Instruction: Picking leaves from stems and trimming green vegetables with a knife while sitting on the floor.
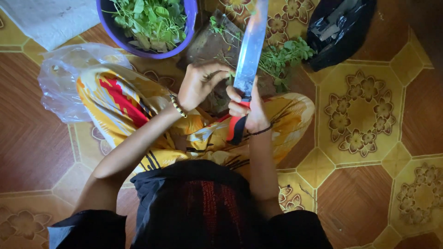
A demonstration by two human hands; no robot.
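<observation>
My right hand (249, 108) grips the red and black handle of a large knife (251, 44), its long blade pointing away from me. My left hand (200, 83) pinches a thin green stem against the blade's base. Both hands hover over a dark wooden cutting board (207, 44) on the floor between my knees. Loose leafy greens (284, 55) lie on the board to the right of the blade.
A purple bowl (184, 39) full of green leaves stands beyond my left knee. A clear plastic bag (60, 78) lies at the left, a black plastic bag (339, 30) at the upper right. I sit cross-legged in yellow patterned trousers on a patterned floor (360, 115).
</observation>
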